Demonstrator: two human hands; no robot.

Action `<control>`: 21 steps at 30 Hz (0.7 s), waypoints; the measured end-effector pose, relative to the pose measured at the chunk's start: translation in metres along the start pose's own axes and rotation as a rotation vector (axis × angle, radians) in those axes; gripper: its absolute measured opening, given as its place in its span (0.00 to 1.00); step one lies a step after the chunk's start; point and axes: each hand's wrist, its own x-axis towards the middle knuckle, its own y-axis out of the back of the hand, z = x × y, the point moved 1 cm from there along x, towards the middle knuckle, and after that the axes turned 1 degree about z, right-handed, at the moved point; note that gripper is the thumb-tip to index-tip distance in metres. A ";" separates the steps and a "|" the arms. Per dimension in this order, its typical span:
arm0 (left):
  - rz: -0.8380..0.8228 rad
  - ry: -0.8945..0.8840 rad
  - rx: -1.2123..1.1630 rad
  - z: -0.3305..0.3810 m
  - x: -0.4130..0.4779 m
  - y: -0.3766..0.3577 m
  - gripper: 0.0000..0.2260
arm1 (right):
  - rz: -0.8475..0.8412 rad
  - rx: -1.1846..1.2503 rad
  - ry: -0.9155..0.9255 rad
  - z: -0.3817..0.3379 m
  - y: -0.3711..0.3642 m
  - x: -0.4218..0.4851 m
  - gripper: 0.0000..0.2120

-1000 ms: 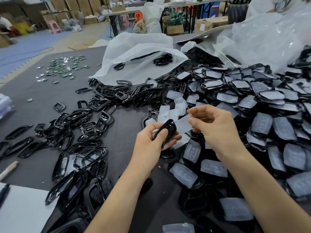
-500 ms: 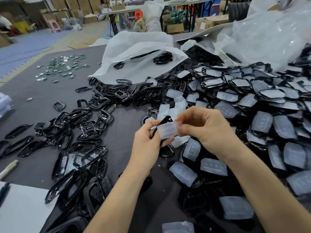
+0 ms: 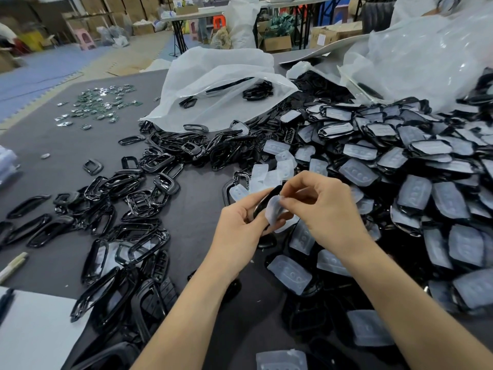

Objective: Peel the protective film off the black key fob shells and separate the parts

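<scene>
Two bare hands meet above the dark grey table (image 3: 66,145). The left hand (image 3: 237,228) curls its fingers round a black key fob shell (image 3: 266,201) and holds it on edge. The right hand (image 3: 328,209), close on its right, pinches a translucent protective film (image 3: 273,212) between thumb and forefinger. The film is bent and lies against the shell; whether it sticks there I cannot tell. Just beyond both hands lies a small heap of peeled films (image 3: 277,166). To the right of the right hand spreads a big pile of film-covered shells (image 3: 426,188). To the left of the left hand lie black ring frames (image 3: 133,209).
</scene>
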 end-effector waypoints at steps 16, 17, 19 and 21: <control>-0.053 0.023 0.060 -0.002 -0.002 -0.003 0.12 | 0.040 -0.052 -0.115 0.010 0.002 0.003 0.08; -0.059 0.024 0.061 -0.001 -0.002 -0.002 0.11 | 0.039 -0.047 -0.122 0.010 0.003 0.004 0.08; -0.071 0.023 0.066 -0.001 -0.003 -0.001 0.11 | 0.036 -0.029 -0.135 0.010 0.004 0.004 0.09; -0.087 0.024 0.064 0.000 -0.003 0.000 0.11 | 0.027 0.001 -0.155 0.010 0.006 0.004 0.10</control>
